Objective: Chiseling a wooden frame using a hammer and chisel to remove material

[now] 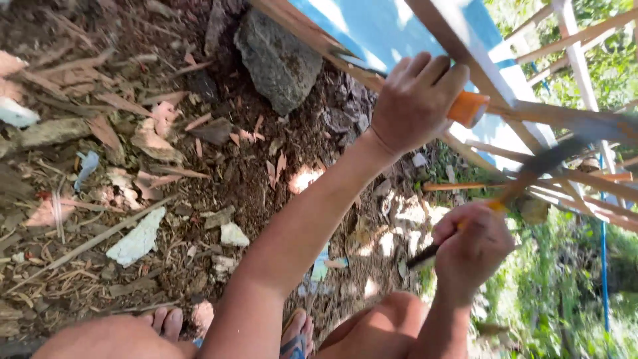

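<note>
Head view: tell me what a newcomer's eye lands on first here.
The left hand, upper centre, grips an orange-handled tool against a frame of pale wooden slats. Lower right, the right hand holds a blurred, dark-headed tool with a yellow-and-black handle. A rough grey rock sits top centre on brown soil strewn with wood chips.

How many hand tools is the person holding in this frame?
2: an orange-handled tool in the left hand against the wooden frame; a blurred hammer in the right hand, lower right.
</note>
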